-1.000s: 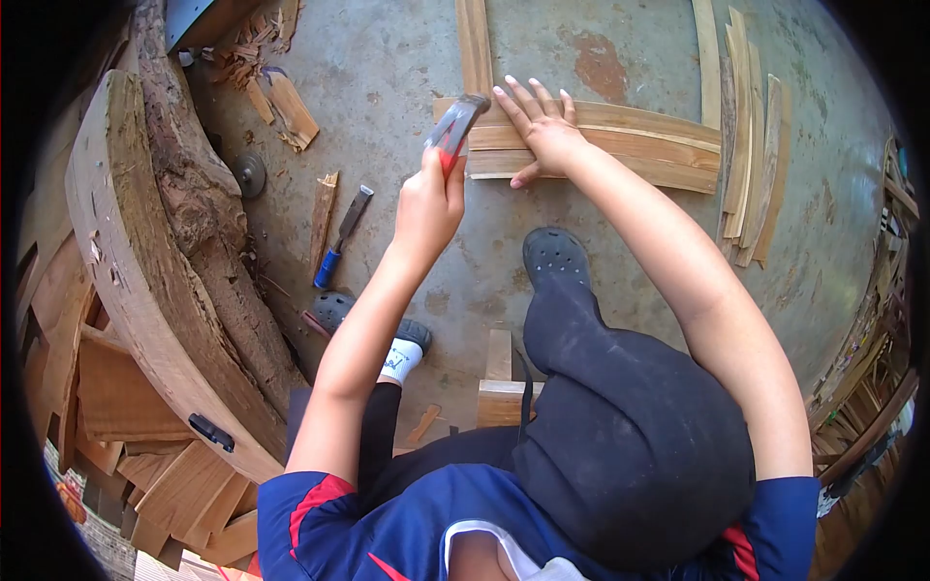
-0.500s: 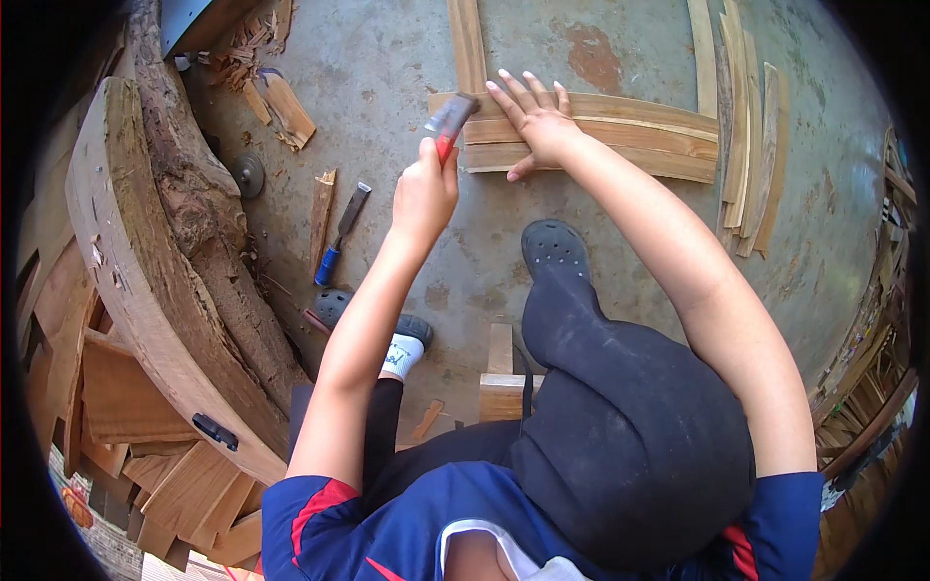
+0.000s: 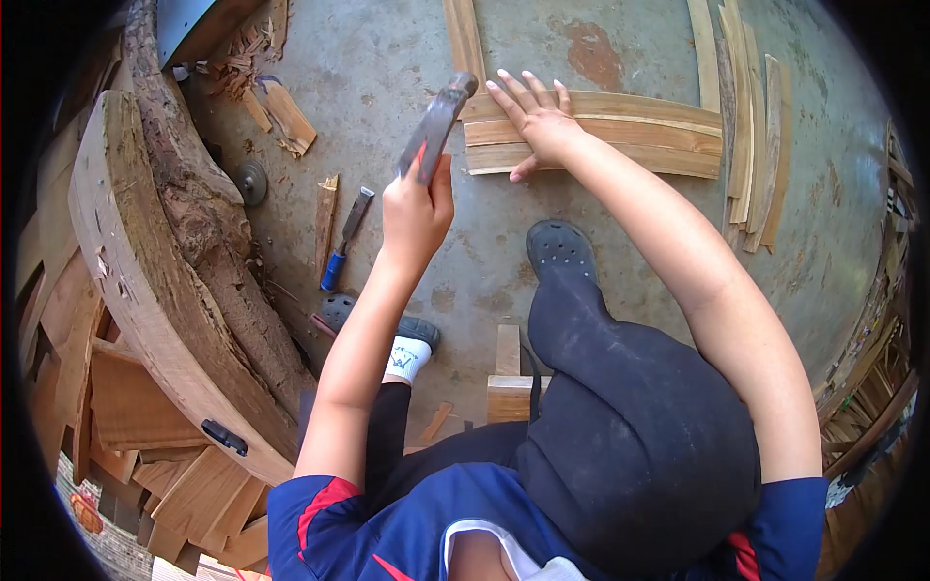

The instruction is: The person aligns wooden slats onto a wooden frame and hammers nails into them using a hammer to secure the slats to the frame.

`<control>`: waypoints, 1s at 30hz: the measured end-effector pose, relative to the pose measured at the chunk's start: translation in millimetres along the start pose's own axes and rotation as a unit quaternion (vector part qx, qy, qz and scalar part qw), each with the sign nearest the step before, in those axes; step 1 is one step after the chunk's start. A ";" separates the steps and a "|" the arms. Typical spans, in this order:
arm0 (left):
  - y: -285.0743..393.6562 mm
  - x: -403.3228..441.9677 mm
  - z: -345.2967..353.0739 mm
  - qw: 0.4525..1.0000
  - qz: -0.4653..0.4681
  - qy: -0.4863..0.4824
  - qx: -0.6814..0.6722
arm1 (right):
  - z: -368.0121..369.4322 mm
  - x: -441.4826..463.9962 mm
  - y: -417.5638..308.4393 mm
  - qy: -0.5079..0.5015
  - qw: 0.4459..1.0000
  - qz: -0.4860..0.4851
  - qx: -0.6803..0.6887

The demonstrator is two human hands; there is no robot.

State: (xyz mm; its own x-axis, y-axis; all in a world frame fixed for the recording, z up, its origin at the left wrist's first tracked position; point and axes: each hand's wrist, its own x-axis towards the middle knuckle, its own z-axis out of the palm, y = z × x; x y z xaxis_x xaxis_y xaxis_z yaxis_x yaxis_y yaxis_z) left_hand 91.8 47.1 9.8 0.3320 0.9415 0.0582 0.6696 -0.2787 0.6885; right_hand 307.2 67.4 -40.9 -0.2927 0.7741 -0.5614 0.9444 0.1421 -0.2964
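My left hand [image 3: 412, 218] is wrapped around a hammer [image 3: 436, 126], whose dark metal head and red patch show above the fist. The hammer is raised near the left end of a panel of joined wooden slats [image 3: 620, 133] lying on the concrete floor. My right hand [image 3: 544, 126] lies flat on that panel with its fingers spread and the thumb by its near edge. Beyond the panel, a wooden strip [image 3: 463, 44] and another strip [image 3: 704, 58] run away from its two ends. A blue-handled chisel [image 3: 347, 238] rests on the floor left of my left arm.
A thick rough log [image 3: 208, 223] and a curved plank [image 3: 145, 242] stand along the left side, above a heap of boards [image 3: 145, 397]. Long thin strips [image 3: 751, 136] lie at the right. Wood scraps [image 3: 288, 114] are scattered at the upper left. My shoe [image 3: 562, 252] is near the panel.
My left hand has tilted the hammer back, lifting its head away from the panel's left end. My right hand keeps its place on the slats. The whole view has shifted slightly.
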 end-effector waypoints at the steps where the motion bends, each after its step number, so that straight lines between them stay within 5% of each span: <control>1: 0.7 -1.6 0.2 0.999 0.042 0.023 -0.025 | -0.5 0.0 0.4 0.006 1.000 -0.002 0.002; 3: -8.6 2.2 11.0 0.981 -0.121 -0.099 0.119 | -1.5 -1.6 -2.9 0.012 1.000 -0.007 0.002; 8: 3.8 -1.4 -8.7 1.000 -0.025 -0.015 0.001 | -0.8 1.0 -0.9 0.004 1.000 0.001 0.000; 11: -4.4 0.1 1.6 0.997 -0.032 -0.056 0.031 | -0.9 0.1 -0.3 0.009 1.000 -0.005 0.000; 12: -7.2 7.6 3.9 0.979 -0.108 -0.123 0.118 | -1.3 -1.3 -2.1 0.010 1.000 -0.007 -0.001; 17: 3.2 9.4 -10.8 0.993 -0.078 -0.056 0.073 | -1.2 0.7 -0.4 0.007 1.000 -0.002 0.000; 19: 5.8 4.2 -11.6 0.997 0.007 -0.053 0.053 | 0.4 0.0 0.3 0.010 1.000 -0.004 -0.001; 23: -15.5 11.4 1.5 0.979 -0.068 -0.134 0.135 | -1.9 0.8 -0.5 0.005 1.000 -0.001 -0.004; 27: 10.0 4.9 -12.7 0.998 0.031 -0.037 0.037 | 3.2 0.9 1.7 0.016 1.000 -0.006 0.003; 30: -11.6 5.2 0.1 0.991 -0.026 -0.106 0.080 | 1.9 -0.5 -0.9 0.023 1.000 -0.010 -0.006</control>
State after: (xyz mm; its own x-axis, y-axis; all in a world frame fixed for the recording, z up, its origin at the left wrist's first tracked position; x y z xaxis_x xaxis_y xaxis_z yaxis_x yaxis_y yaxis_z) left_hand 85.8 55.2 2.0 0.4146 0.8994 -0.1387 0.7811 -0.2734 0.5614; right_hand 306.2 65.8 -41.7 -0.3045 0.7986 -0.5191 0.9402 0.1646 -0.2982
